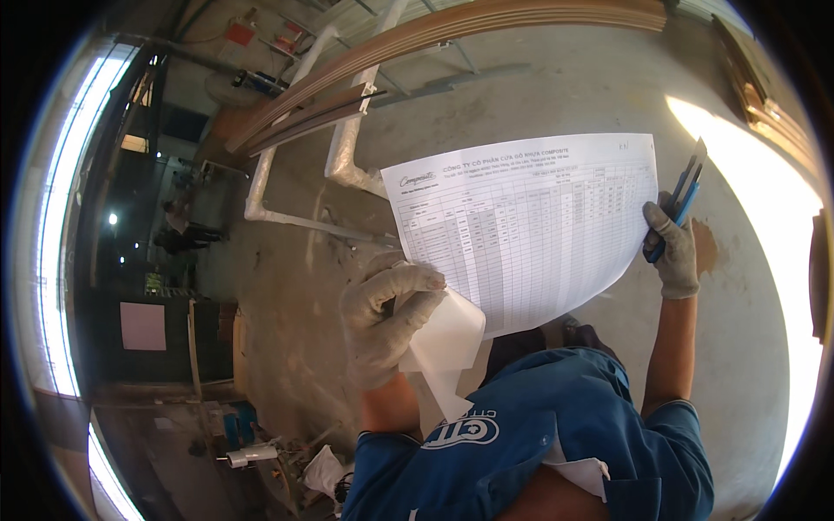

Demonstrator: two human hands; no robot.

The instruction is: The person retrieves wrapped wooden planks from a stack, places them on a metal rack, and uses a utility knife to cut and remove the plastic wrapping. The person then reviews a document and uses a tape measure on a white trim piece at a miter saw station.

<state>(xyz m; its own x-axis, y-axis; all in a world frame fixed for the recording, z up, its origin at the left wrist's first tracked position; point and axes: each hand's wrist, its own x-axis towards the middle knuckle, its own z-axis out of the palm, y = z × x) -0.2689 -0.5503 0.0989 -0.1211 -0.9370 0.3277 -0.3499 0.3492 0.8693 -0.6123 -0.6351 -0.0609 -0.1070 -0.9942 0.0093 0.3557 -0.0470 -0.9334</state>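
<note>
A large white printed sheet with a table of rows is stretched in front of me, slightly bowed. My left hand, in a light work glove, is closed in a pinch at the sheet's lower left. Below those fingers hangs a folded white paper piece; whether it belongs to the same sheet I cannot tell. My right hand, also gloved, grips the sheet's right edge. The same hand holds a blue-handled cutter, its pointed blade upward, with a thin dark part alongside.
Long brown profiles lie across a rack with white-wrapped bars. More brown boards lean at the far right. Bright sunlight falls on the concrete floor. Machine parts stand at the lower left.
</note>
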